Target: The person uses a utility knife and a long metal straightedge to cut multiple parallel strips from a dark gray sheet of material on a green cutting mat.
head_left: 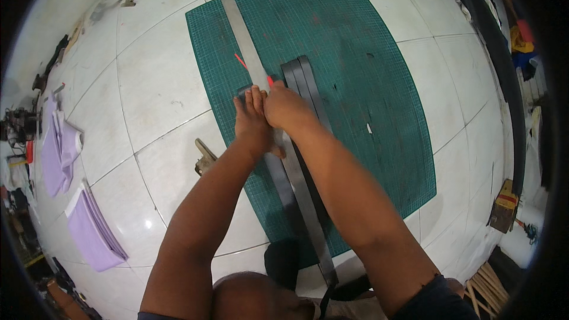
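Note:
A long metal ruler (pixel 242 38) lies lengthwise on a green cutting mat (pixel 361 83). My left hand (pixel 251 115) rests on the ruler with its fingers stretched forward, beside a dark strip (pixel 278 178) that runs along the ruler's left side. Closed right up against it, my right hand (pixel 287 106) grips what looks like a utility knife (pixel 270 80); only its red end shows past the fingers. Several dark flat strips (pixel 307 86) lie side by side just right of my right hand, partly hidden under the forearm.
A thin red piece (pixel 240 59) lies left of the ruler. A metal clamp (pixel 205 157) sits on the white tiles beside the mat. Folded lilac cloths (pixel 92 231) lie at the left. Along the right stand a long dark roll (pixel 514 124) and a yellow-and-brown box (pixel 504 206).

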Demonstrator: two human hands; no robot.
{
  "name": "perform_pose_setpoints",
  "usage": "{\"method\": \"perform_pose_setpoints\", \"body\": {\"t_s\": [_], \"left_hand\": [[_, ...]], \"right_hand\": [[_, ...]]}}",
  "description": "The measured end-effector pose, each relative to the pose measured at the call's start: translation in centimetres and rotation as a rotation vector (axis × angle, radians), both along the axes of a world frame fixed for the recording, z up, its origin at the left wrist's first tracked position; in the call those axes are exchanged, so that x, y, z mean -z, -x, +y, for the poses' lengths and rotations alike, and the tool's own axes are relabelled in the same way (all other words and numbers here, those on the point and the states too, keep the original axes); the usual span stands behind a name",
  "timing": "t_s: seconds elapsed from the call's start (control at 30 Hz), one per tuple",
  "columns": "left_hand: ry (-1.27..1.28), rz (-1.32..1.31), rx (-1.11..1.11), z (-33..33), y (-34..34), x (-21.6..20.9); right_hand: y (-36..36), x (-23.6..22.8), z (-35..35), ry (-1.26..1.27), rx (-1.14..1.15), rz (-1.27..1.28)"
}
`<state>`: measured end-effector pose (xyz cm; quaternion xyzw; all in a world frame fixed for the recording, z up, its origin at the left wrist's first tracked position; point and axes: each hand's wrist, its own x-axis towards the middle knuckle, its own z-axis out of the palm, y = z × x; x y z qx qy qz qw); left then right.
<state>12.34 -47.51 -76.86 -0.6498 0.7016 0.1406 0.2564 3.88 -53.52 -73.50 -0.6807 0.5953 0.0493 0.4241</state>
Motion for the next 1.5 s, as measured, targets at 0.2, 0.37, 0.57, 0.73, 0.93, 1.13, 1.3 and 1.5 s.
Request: {"method": "perform_pose_setpoints", "body": {"t_s": [0.2,0.37,0.57,0.73,0.93,1.13,1.3,1.5], "left_hand": [[0.002,-0.070,-0.024,-0.1,-0.1,0.6],[-0.025,-0.007,-0.064,-0.3,0.3,-0.3],[0.083,0.070,-0.095,0.6,-0.8,1.1],[0.091,0.080,-0.089,0.3,-0.7,1.0],[0.183,0.007,0.016,0.3,-0.2,0.6],[0.488,0.305,-0.279,-4.8,-2.4,2.5],[0.381,0.260,-0.213,-8.8,-2.4,2.8],[0.424,0.581,-0.439,-10.4,-3.4,4.3]], "right_hand": [[3.6,0.2,3.8,-0.073,-0.130,0.097],[10.0,0.2,11.4,-0.129,-0.128,0.138],[16.7,-3.2,21.9,-0.374,-0.025,0.224],[22.9,-3.1,30.1,-0.519,-0.144,0.391],[24.1,-7.3,29.8,-0.232,0.122,0.233],[28.6,-2.8,31.9,-0.076,0.294,0.067],[29.7,-1.0,33.5,-0.185,0.355,0.026],[29.4,-0.1,35.0,-0.249,0.404,-0.007]]}}
